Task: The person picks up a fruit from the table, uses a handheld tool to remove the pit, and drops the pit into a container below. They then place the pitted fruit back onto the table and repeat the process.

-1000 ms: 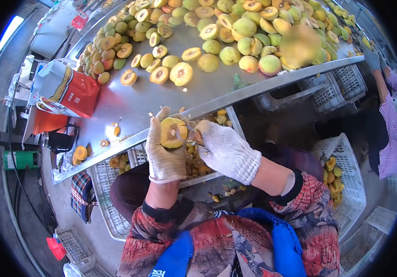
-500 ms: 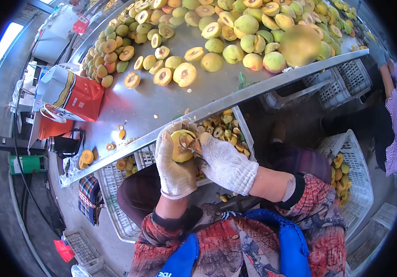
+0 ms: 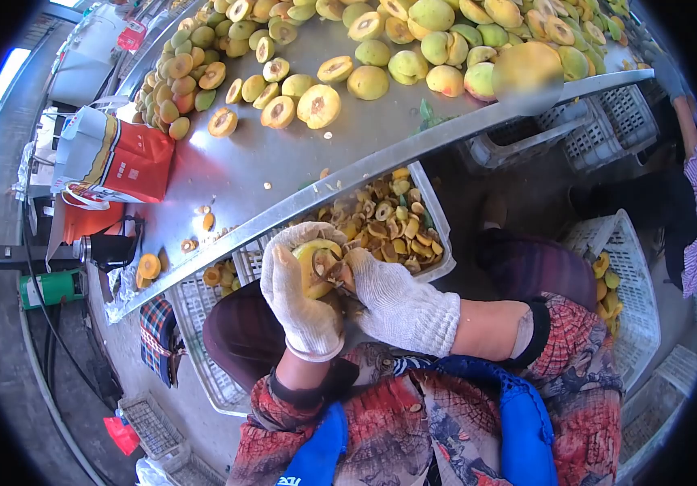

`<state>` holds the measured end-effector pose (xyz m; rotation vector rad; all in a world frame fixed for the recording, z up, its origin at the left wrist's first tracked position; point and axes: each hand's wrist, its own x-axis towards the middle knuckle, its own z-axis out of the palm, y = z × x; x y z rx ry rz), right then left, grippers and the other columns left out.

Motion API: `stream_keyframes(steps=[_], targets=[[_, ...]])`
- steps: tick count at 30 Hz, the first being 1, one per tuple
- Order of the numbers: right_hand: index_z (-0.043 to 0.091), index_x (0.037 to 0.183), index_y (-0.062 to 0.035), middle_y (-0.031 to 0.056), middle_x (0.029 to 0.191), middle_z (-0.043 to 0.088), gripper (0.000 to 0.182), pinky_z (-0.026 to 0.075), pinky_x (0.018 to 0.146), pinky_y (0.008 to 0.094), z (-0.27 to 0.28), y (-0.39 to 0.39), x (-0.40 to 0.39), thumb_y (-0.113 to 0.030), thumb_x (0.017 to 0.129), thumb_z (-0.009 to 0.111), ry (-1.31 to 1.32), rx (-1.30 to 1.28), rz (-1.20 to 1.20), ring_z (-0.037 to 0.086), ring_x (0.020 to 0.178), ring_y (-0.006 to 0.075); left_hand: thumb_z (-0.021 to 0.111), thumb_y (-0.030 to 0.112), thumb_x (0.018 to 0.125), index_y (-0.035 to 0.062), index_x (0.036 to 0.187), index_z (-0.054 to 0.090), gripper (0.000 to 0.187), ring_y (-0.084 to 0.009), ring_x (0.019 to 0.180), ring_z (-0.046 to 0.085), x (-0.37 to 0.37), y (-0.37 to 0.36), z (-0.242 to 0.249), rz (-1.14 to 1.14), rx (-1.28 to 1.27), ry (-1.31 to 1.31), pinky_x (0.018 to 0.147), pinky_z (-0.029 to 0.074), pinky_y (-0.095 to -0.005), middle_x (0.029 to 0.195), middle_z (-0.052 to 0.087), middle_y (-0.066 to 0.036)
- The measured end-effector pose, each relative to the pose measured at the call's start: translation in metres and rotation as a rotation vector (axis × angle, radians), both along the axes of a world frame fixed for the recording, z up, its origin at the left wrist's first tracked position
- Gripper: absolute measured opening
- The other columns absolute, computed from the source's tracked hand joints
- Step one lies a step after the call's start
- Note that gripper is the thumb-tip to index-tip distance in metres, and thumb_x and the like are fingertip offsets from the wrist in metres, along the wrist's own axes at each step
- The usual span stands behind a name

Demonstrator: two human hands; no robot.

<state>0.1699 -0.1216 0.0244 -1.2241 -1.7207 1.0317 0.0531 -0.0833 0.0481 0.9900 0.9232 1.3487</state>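
Note:
My left hand (image 3: 298,304), in a white knit glove, is wrapped round a yellow peach half (image 3: 308,261), its cut face turned toward my right hand. In my gloved right hand (image 3: 409,301) is a small pitting tool with a curved metal loop (image 3: 329,274), which rests at the pit area of the cut face. The fingers cover most of the tool's handle. Both hands are above my lap, just in front of the metal table (image 3: 243,182). Beneath the table edge, a white crate (image 3: 436,212) holds many peach scraps and pits.
Whole and halved peaches (image 3: 368,83) are heaped across the table's far side. A red and white bag (image 3: 144,166) stands at the table's left end. Another crate (image 3: 638,312) with yellow pieces is at my right. Another person's arm (image 3: 684,125) shows at far right.
The view has shifted slightly, so the table sits a little higher. My left hand has tilted the peach half a little, and the tool remains at its cut face.

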Motion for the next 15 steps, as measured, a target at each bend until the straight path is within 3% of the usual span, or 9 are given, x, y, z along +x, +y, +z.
stream_keyframes(steps=[3,9,12,15], targets=[[0.044,0.114,-0.0042,0.0249,0.092,0.059,0.037,0.051,0.068,0.0488,-0.004,-0.0047,-0.0026,-0.018,0.084,0.059,-0.046,0.032,0.041,0.059,0.083,0.0447,0.046,0.047,0.094,-0.0001,0.104,0.055,0.049,-0.0239,0.087,0.059,-0.0037,-0.0047,0.001,-0.014,0.035,0.112,0.082,0.049,-0.0378,0.096,0.06,-0.015],[0.045,0.113,-0.0038,0.0241,0.089,0.059,0.036,0.051,0.068,0.049,-0.0036,-0.0082,0.0,-0.019,0.084,0.059,0.037,-0.053,0.037,0.059,0.082,0.0451,0.047,0.047,0.094,-0.001,0.101,0.056,0.049,-0.0234,0.087,0.06,-0.0011,-0.0069,0.0025,0.021,0.145,0.222,0.08,0.048,-0.035,0.094,0.061,-0.015],[0.046,0.11,-0.0031,0.0245,0.087,0.059,0.033,0.05,0.067,0.0492,0.002,-0.0112,0.0007,-0.02,0.084,0.059,0.042,-0.128,0.045,0.059,0.082,0.0452,0.056,0.034,0.092,-0.0037,0.103,0.059,0.04,-0.0207,0.086,0.06,-0.001,-0.0078,0.0028,0.002,0.14,0.118,0.079,0.049,-0.0335,0.097,0.063,-0.014],[0.047,0.108,-0.0019,0.0252,0.086,0.058,0.033,0.05,0.067,0.0498,-0.0058,-0.0095,-0.0009,-0.019,0.083,0.059,0.026,0.036,-0.003,0.059,0.082,0.0457,0.058,0.034,0.09,-0.0035,0.102,0.059,0.039,-0.0209,0.087,0.061,-0.0051,-0.0039,0.0032,-0.066,-0.006,0.091,0.079,0.049,-0.0335,0.098,0.063,-0.014]])
